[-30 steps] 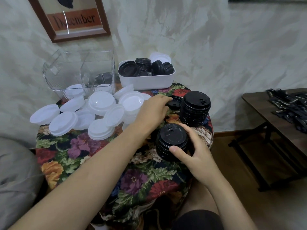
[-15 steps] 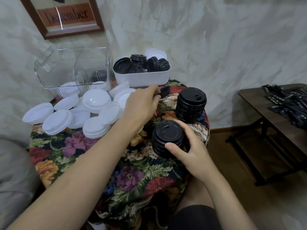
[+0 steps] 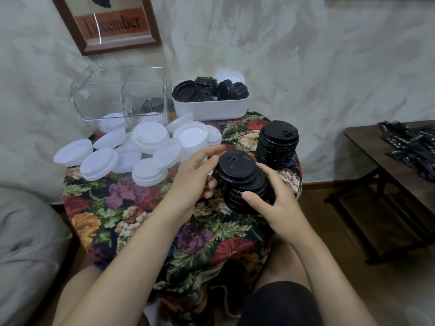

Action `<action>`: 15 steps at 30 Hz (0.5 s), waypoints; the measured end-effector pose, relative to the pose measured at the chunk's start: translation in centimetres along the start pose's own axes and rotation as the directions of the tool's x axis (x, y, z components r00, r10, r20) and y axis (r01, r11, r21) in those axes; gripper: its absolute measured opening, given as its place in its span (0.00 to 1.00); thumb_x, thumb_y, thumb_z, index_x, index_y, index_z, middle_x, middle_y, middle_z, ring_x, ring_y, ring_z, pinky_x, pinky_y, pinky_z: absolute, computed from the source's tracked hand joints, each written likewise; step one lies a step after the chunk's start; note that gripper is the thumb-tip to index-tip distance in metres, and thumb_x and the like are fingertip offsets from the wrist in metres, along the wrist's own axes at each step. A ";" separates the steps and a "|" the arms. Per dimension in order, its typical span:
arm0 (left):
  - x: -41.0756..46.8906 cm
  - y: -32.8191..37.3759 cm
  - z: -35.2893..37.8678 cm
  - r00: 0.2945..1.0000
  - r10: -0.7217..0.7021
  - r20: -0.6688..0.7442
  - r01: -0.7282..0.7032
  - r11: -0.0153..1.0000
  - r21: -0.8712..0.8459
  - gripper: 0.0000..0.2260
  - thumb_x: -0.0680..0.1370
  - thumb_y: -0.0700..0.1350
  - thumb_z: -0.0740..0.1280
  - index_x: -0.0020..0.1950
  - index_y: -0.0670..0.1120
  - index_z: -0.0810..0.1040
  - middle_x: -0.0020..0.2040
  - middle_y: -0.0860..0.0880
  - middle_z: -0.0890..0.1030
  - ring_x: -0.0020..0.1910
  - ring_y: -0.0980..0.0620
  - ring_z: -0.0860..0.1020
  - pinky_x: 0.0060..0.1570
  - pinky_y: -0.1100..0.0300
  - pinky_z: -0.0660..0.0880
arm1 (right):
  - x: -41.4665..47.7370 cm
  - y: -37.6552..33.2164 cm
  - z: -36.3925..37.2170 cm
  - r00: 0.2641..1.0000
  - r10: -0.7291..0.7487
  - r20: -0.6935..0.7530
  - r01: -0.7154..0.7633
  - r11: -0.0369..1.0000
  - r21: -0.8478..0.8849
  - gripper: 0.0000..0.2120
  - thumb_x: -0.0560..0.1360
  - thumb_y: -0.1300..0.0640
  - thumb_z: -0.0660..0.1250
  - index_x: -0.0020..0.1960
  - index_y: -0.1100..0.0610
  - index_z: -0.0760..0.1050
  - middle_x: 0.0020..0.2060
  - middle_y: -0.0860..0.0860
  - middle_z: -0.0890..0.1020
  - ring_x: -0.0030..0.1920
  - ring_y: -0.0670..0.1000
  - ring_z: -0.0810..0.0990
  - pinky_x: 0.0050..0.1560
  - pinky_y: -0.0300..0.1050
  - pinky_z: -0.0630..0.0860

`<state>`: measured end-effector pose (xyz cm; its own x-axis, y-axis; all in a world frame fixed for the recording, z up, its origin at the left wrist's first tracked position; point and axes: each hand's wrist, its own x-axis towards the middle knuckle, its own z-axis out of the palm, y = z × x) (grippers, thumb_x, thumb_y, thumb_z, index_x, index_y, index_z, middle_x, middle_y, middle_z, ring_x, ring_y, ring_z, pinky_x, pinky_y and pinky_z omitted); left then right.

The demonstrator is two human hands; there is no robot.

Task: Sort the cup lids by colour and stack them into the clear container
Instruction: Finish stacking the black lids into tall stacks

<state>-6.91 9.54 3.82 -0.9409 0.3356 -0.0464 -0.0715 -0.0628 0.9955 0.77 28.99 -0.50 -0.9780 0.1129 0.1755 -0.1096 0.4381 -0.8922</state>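
Topping the near black stack [image 3: 244, 196], well in front of the clear container [image 3: 106, 90], with a tilted black lid [image 3: 236, 164]: left hand [image 3: 193, 177] pinches the lid, right hand [image 3: 273, 198] grips the stack; next, probably, pressing it level.

Blk lids [image 3: 277, 142], wht lids [image 3: 150, 137], clear container [image 3: 113, 95], wht tub [image 3: 211, 108], multicolour floral cloth [image 3: 141, 208], blk ground.

left hand [image 3: 195, 177] pulled back from its reach, now pinching a black lid [image 3: 236, 167] that sits tilted on the stack [image 3: 235, 200] the right hand [image 3: 280, 208] grips
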 end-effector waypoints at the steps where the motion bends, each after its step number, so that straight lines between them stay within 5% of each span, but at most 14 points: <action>1: -0.1 0.0 -0.1 1.000 -0.015 0.005 0.015 1.000 -0.014 0.12 0.86 0.47 0.62 0.64 0.55 0.82 0.53 0.49 0.83 0.31 0.54 0.68 0.28 0.63 0.65 | 0.0 0.1 0.0 1.000 -0.005 0.000 0.005 1.000 0.001 0.30 0.73 0.35 0.71 0.72 0.31 0.65 0.64 0.25 0.74 0.67 0.31 0.72 0.67 0.43 0.71; 5: 0.0 -0.5 -0.4 1.000 -0.005 -0.018 0.006 0.998 0.058 0.10 0.82 0.51 0.68 0.62 0.57 0.84 0.50 0.49 0.82 0.36 0.52 0.72 0.30 0.64 0.68 | 0.1 0.3 -0.1 1.000 -0.011 0.004 0.011 1.000 -0.004 0.31 0.74 0.36 0.71 0.74 0.34 0.64 0.64 0.28 0.75 0.66 0.34 0.73 0.68 0.47 0.73; 11: 0.5 -0.3 -0.9 0.994 -0.011 -0.105 0.003 0.997 -0.077 0.10 0.83 0.47 0.68 0.64 0.52 0.82 0.54 0.52 0.87 0.43 0.57 0.83 0.41 0.62 0.76 | 0.1 0.5 -0.1 1.000 -0.008 0.013 0.008 1.000 0.002 0.32 0.74 0.35 0.71 0.74 0.34 0.64 0.63 0.25 0.74 0.66 0.32 0.73 0.66 0.42 0.71; 15: 0.9 0.1 0.0 0.995 0.064 -0.082 -0.060 0.997 0.048 0.10 0.81 0.47 0.70 0.62 0.50 0.82 0.52 0.52 0.87 0.42 0.58 0.82 0.41 0.64 0.75 | 0.2 0.4 -0.1 1.000 -0.007 0.009 0.007 1.000 0.003 0.32 0.73 0.34 0.71 0.74 0.33 0.64 0.64 0.25 0.74 0.66 0.31 0.72 0.66 0.41 0.71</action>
<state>-7.74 9.81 3.91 -0.9676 0.2524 0.0109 0.0013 -0.0381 0.9993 0.58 29.30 -0.82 -0.9788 0.1014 0.1778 -0.1169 0.4362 -0.8922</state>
